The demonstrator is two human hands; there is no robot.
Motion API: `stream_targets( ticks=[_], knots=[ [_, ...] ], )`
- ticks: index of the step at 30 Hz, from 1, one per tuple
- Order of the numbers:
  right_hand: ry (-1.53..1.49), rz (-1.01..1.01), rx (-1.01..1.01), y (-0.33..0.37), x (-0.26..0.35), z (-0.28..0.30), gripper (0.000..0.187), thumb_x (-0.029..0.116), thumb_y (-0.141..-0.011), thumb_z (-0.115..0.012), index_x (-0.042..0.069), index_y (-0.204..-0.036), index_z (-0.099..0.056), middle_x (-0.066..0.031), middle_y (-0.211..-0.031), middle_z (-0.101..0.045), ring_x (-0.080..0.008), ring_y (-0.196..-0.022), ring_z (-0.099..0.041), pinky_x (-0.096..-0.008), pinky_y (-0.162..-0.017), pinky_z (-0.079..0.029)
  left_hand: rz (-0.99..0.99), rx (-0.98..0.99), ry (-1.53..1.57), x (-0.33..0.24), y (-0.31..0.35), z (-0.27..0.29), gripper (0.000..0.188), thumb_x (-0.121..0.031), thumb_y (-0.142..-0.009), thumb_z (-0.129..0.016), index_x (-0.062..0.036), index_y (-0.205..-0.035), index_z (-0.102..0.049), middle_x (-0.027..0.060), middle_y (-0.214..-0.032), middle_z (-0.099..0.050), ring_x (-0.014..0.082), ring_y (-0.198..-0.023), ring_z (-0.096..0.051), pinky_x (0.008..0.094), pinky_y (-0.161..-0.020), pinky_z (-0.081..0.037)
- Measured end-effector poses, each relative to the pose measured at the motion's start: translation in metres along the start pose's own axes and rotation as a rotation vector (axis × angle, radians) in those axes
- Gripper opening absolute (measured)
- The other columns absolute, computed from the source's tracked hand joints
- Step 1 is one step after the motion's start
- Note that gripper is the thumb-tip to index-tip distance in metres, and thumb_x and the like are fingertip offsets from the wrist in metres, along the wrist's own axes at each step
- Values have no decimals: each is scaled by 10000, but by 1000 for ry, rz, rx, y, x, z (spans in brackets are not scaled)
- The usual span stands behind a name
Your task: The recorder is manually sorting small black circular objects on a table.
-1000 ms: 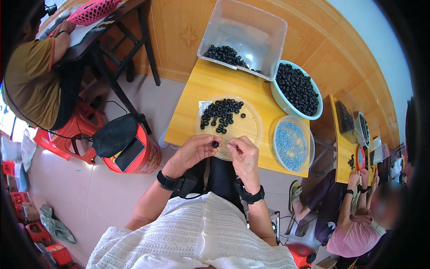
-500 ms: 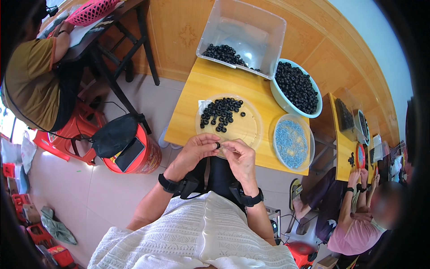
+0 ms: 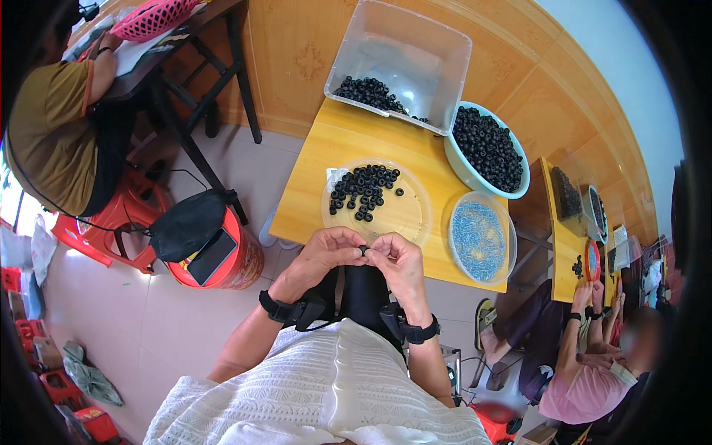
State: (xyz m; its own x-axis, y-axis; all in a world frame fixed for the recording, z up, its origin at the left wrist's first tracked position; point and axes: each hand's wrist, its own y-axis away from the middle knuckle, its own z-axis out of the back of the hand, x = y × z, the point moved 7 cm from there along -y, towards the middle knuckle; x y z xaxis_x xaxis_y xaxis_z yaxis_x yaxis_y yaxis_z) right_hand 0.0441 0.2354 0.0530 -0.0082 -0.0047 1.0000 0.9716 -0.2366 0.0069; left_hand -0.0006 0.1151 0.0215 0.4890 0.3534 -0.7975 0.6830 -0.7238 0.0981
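Note:
Just off the front edge of the table, my left hand (image 3: pixel 326 254) pinches a small black ring (image 3: pixel 363 251) between thumb and forefinger. My right hand (image 3: pixel 397 261) is closed too, its thumb and forefinger touching the ring from the other side. Whether those right fingertips also hold something tiny cannot be made out. Right beyond my hands lies a clear round tray (image 3: pixel 420 216), with a heap of black rings (image 3: pixel 363 185) on its far left part. To its right stands a clear dish (image 3: pixel 512 259) of small light-blue pieces (image 3: pixel 477 239).
A clear bin (image 3: pixel 437 48) with black rings stands at the wooden table's (image 3: pixel 304 193) far end, beside a pale-blue bowl (image 3: pixel 456 167) full of them. A red bucket (image 3: pixel 248 259) topped by a phone (image 3: pixel 213 256) is left. People sit left (image 3: pixel 55 133) and right (image 3: pixel 586 386).
My right fingertips have come in against the ring, where they were slightly apart from it. The ring has turned a little in my fingers, and the view has shifted slightly.

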Motion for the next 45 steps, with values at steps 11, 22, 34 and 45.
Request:
stream_targets(
  ticks=[11, 22, 34, 45],
  knots=[
    [552, 441, -96, 5, 46, -17, 94, -37, -749, -601, -9, -837, -615, -106, -762, -577, -211, -637, -591, -271, -589, -470, -47, -80, 219, 2, -8, 14, 144, -19, -848, -558, -7, -991, -562, 65, -929, -604, 156, -839, -618, 260, -780, -512],
    [978, 418, 66, -116, 12, 33, 193, -53, -687, -531, 16, -825, -647, -156, -759, -598, -339, -739, -592, -392, -650, -474, -15, -123, 284, 19, -13, 36, 144, -14, -851, -550, -7, -995, -552, 79, -932, -608, 170, -836, -622, 263, -773, -516],
    [1027, 274, 158, -118, -10, 42, 119, -51, -624, -570, 9, -717, -614, -164, -731, -608, -344, -720, -591, -381, -654, -479, -7, -137, 275, 21, -16, 44, 151, -15, -857, -538, -3, -1007, -549, 84, -940, -611, 169, -828, -627, 260, -775, -520],
    [851, 193, -77, -100, -21, 75, 188, -41, -682, -572, 33, -824, -669, -164, -715, -631, -281, -669, -630, -324, -629, -498, 1, -142, 291, 22, -16, 45, 149, -15, -850, -546, 3, -998, -559, 92, -942, -620, 175, -830, -634, 259, -767, -526]
  ],
)
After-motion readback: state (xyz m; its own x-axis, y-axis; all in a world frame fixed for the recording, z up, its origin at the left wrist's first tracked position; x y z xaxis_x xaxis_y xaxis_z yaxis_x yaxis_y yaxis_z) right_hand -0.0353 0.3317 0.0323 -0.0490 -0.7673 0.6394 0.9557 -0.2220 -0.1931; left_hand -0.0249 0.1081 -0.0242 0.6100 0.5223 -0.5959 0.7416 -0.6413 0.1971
